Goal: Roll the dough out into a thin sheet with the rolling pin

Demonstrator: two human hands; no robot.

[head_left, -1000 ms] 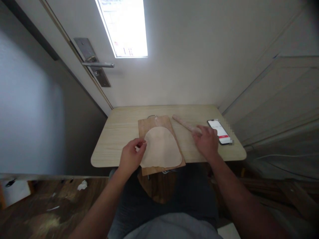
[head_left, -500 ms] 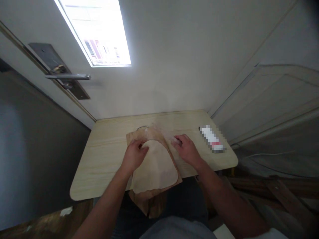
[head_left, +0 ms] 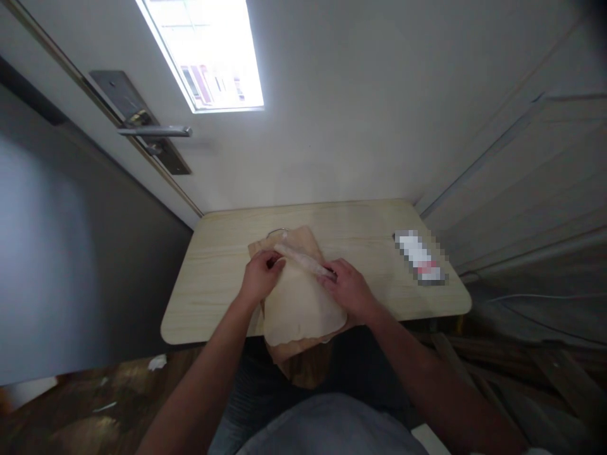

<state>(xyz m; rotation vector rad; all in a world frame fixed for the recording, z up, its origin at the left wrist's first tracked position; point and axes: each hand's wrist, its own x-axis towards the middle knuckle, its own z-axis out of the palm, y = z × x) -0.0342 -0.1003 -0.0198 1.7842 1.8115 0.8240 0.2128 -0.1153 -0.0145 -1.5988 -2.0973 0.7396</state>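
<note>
A pale cream sheet (head_left: pixel 303 309) with a rounded outline lies over brown paper (head_left: pixel 303 237) at the table's front edge, its lower end overhanging. At the sheet's upper left, my left hand (head_left: pixel 260 277) is closed, thumb and fingers pinching its edge. My right hand (head_left: pixel 348 289) is closed around the lower end of a whitish, see-through strip (head_left: pixel 298 256). That strip slants across the top of the sheet, its far end near my left fingers. Something dark shows between my right fingertips, too small to name. A thin wire loop (head_left: pixel 279 232) sticks out behind the brown paper.
The light wooden table (head_left: pixel 213 278) stands against a white door with a metal handle (head_left: pixel 156 131) and a bright window. A pixelated flat object (head_left: pixel 420 256) lies on the table's right side. Wooden beams (head_left: pixel 502 360) and a cable are at the lower right.
My right hand has moved in toward the sheet, and the blurred strip now lies slanted across its top. My left hand stays at the sheet's edge. The camera view has shifted slightly.
</note>
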